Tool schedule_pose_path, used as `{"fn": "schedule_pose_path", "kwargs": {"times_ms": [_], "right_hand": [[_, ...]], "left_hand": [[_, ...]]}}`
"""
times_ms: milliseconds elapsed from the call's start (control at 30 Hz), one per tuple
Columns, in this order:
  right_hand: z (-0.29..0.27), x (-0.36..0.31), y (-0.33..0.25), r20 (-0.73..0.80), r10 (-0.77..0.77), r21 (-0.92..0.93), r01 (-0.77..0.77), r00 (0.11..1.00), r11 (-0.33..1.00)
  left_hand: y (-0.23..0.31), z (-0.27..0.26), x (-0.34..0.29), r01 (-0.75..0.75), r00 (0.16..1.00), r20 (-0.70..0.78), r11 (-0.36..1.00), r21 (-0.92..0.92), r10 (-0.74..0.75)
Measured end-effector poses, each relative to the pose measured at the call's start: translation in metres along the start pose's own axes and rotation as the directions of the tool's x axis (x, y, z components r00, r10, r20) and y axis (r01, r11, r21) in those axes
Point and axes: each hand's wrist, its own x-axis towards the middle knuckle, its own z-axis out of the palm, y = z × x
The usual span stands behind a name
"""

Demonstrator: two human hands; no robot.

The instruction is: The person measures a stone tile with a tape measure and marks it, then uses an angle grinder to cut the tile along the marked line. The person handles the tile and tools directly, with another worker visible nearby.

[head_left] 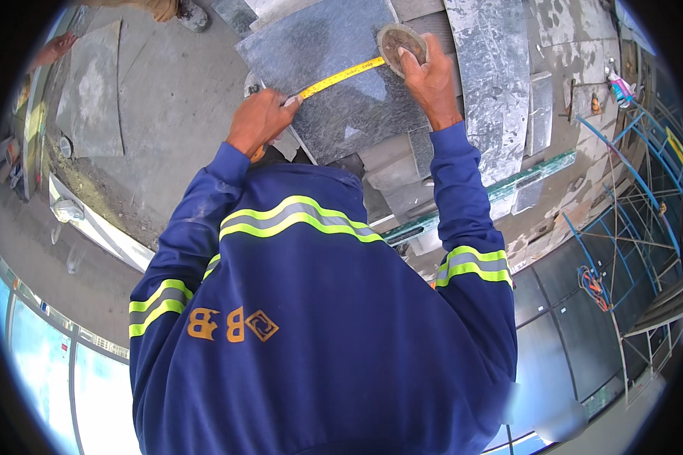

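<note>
Here's the yellow tape blade [343, 77], stretched between both hands over a dark grey stone slab [303, 45]. Its long axis climbs rightward and away from the wearer: left hand [262, 120] at the nearer, lower end, pinching it between thumb and fingers; right hand [429, 80] at the upper end, gripping what looks like a round, dirt-caked tape case [399, 50], thumb across its face. The blade carries dark printed markings, too small to read surely. The navy jacket [296, 273] shows bold orange lettering and a diamond emblem. Further right, a long mottled slab [497, 68], then blue scaffolding [634, 155]; far upper left, another person's hand [53, 50].
</note>
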Motion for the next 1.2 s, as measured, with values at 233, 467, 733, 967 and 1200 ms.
{"fn": "schedule_pose_path", "kwargs": {"times_ms": [233,467,733,967,1200], "right_hand": [[0.012,-0.002,0.002,-0.063,-0.116,-0.099,0.109,0.991,0.989],[0.023,-0.012,-0.001,-0.09,-0.251,-0.185,0.231,0.964,0.955],[0.034,0.017,-0.01,-0.328,-0.139,-0.054,0.128,0.934,0.99],[-0.091,-0.004,-0.041,-0.751,0.232,0.315,0.025,0.618,0.949],[-0.07,-0.18,0.026,-0.565,0.609,0.382,-0.478,0.557,0.791]], "left_hand": [[-0.007,0.006,0.002,-0.072,0.997,-0.031,0.997,0.029,0.073],[-0.002,0.004,-0.003,-0.047,0.999,0.0,0.999,0.019,0.047],[-0.002,-0.001,0.002,-0.1,0.994,0.047,0.995,0.023,0.098],[-0.001,-0.011,-0.011,-0.221,0.964,0.12,0.964,-0.149,0.239],[0.039,0.014,-0.014,-0.594,0.793,-0.006,0.775,0.214,0.609]]}}
